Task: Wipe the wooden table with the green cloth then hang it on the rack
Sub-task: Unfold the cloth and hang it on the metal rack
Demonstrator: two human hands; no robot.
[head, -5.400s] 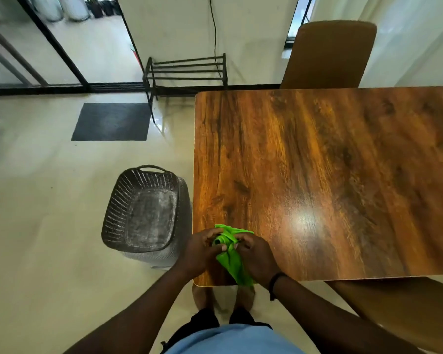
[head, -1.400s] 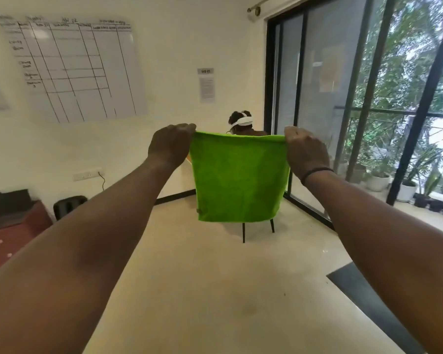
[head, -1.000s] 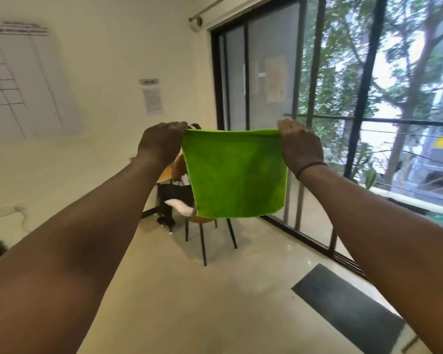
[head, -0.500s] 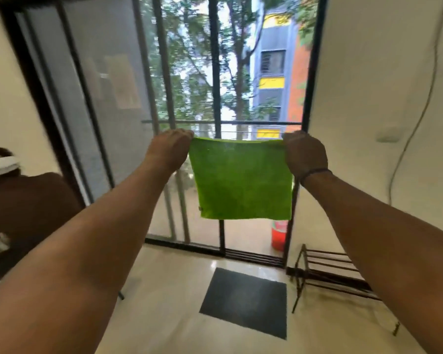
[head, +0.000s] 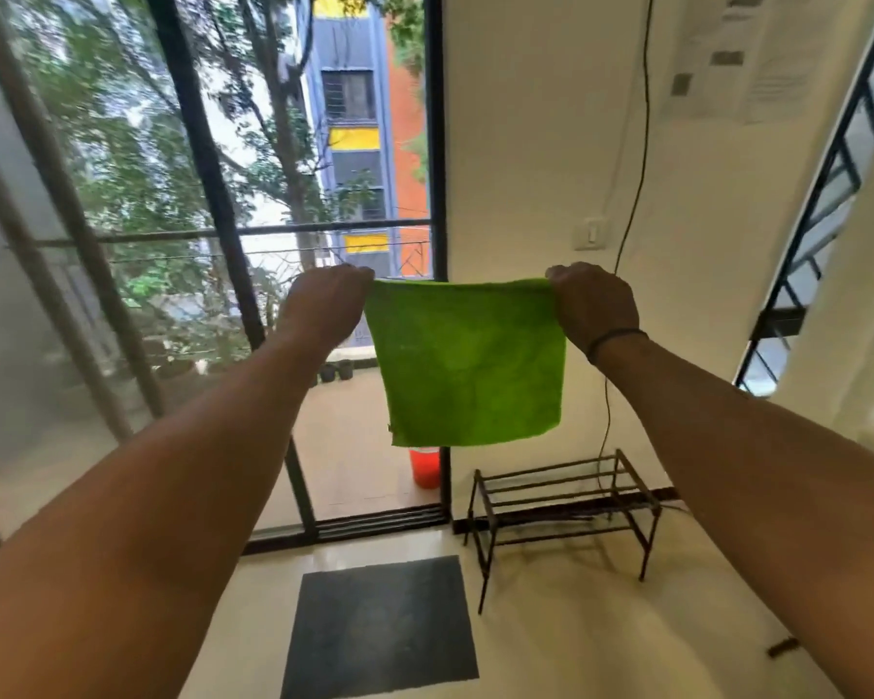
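The green cloth hangs flat and spread out in the air in front of me. My left hand pinches its top left corner and my right hand pinches its top right corner, both arms stretched forward. Below and a little right of the cloth, a low black metal rack with thin bars stands on the floor against the white wall. The wooden table is out of view.
A dark floor mat lies before the glass sliding door. An orange bucket stands beyond the glass. A black cable runs down the wall behind the rack. A black window frame is at the right.
I have turned right from the room with the seated person toward the door and wall. The rack now lies nearer the middle, under the cloth, which stays stretched between both hands.
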